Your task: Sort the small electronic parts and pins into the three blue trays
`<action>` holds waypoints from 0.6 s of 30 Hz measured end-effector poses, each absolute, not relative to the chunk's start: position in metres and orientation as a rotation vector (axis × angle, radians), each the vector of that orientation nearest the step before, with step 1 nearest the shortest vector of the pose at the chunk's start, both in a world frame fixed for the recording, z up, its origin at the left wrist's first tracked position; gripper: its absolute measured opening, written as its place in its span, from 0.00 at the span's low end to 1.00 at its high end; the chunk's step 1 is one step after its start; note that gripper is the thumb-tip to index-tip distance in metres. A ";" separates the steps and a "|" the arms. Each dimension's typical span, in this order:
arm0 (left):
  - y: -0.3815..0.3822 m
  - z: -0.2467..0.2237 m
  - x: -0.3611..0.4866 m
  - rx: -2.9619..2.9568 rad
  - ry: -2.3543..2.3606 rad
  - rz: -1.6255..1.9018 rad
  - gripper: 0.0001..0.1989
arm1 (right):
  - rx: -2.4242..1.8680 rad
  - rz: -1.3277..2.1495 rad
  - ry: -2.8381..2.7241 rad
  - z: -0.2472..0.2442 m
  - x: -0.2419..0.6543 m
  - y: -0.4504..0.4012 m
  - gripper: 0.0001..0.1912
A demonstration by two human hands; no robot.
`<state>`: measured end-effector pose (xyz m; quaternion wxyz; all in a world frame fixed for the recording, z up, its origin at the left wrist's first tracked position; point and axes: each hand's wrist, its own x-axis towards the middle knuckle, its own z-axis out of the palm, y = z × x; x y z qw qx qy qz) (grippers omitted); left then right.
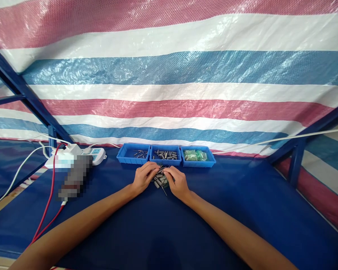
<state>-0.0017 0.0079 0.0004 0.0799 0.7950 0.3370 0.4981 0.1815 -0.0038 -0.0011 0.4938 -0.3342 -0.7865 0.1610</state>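
Together, both hands (pixel 144 177) (pixel 178 182) at pieces (pixel 159 181), seemingly metal

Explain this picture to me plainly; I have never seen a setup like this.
There is no machine here. The left grip and right grip are simply one person's two bare hands. The single picture comes from a camera worn on that person's head, looking forward and down.

On the blue table, both come together at a pile of small metal parts, some thin, some chunky. Whether either pinches a piece, I cannot tell. Behind the pile, side by side, stand a left bin with thin pieces, a middle bin with chunky grey ones, and a right bin with greenish contents. To the left are a white power strip and red cable. A striped sheet hangs behind.
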 end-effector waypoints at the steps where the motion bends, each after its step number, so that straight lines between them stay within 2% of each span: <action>1: 0.008 0.000 -0.002 2.379 1.012 1.488 0.07 | -0.808 0.394 -1.908 -0.001 0.181 -0.004 0.11; 18: 0.008 -0.001 -0.002 2.366 1.022 1.488 0.07 | -0.804 0.400 -1.908 -0.003 0.181 -0.003 0.11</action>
